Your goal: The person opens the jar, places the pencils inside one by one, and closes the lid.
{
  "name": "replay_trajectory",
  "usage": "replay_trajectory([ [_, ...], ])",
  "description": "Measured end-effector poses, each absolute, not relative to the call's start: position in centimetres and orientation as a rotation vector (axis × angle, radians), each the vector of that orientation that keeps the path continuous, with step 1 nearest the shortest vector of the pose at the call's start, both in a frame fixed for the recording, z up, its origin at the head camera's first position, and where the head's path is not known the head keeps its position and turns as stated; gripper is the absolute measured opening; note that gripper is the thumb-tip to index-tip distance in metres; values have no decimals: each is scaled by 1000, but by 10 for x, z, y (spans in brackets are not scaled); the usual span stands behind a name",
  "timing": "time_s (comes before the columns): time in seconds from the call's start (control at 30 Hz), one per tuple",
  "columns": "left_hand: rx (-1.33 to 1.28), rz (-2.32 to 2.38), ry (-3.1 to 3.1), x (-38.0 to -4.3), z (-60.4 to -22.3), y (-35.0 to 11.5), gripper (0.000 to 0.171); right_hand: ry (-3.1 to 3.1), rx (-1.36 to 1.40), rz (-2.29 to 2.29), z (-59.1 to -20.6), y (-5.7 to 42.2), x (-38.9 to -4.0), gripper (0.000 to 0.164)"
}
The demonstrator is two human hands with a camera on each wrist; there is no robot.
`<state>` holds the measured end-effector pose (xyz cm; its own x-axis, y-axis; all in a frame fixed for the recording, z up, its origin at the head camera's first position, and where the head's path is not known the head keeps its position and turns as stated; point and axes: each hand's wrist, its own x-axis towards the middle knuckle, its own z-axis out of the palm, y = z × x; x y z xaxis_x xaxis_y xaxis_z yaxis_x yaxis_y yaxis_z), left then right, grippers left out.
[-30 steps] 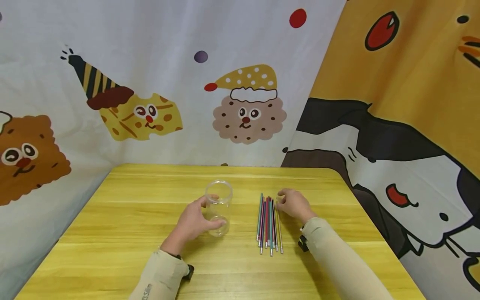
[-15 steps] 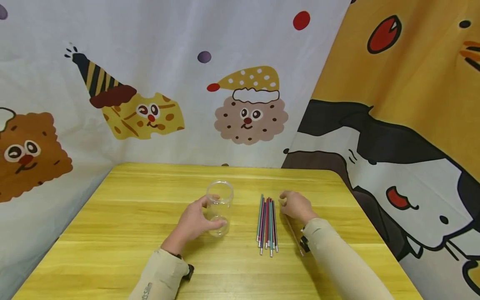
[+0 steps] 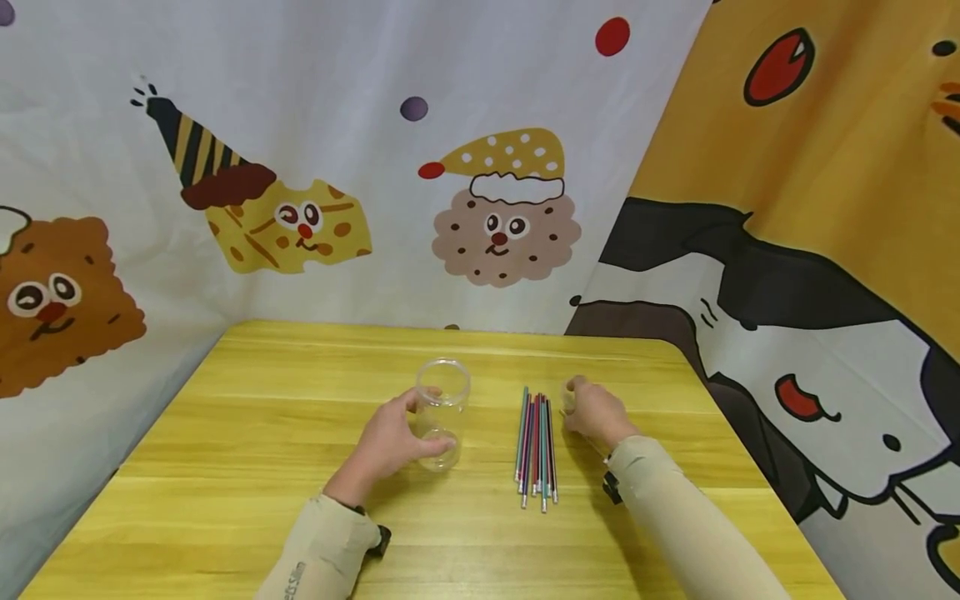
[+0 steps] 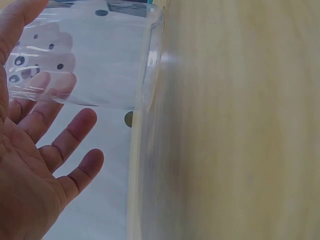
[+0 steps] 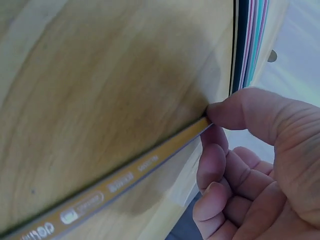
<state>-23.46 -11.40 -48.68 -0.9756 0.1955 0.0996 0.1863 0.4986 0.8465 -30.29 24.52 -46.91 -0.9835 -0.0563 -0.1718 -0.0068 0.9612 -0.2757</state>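
On the wooden table a clear plastic cup [image 3: 444, 412] stands upright, its mouth at the top. My left hand [image 3: 386, 442] holds it from the left, thumb in front and fingers behind. In the left wrist view, the lower fingers spread free of the cup [image 4: 110, 55]. A bundle of pencils [image 3: 535, 450] in several colours lies to the right of the cup, eraser ends toward me. Just right of that bundle, my right hand [image 3: 597, 414] pinches the end of a yellow pencil [image 5: 125, 177] between thumb and index finger. Most of that pencil is hidden by the hand in the head view.
The wooden table [image 3: 247, 450] fills the lower part of the head view. Behind it hangs a white curtain [image 3: 330, 83] with cartoon food prints, meeting an orange cartoon print [image 3: 862, 167] on the right.
My right hand has drawn the yellow pencil away from the bundle's right side, shifting slightly right and swinging the pencil's near end rightward. My left hand and the cup stay in place.
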Motion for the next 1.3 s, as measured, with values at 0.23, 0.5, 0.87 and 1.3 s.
replay_trajectory([
  [0.23,362,1537,2705,-234,-487,-114,79,2932,-75,-398,-473,243,-302,53],
  [0.5,371,1541,2702,-234,-488,-115,79,2915,-147,-390,-470,244,-296,39],
  [0.87,353,1559,2693,-234,-489,-114,76,2874,-222,-389,-471,245,-296,37],
  [1.3,331,1562,2694,-232,-487,-114,75,2918,-416,-670,-438,253,-292,21],
])
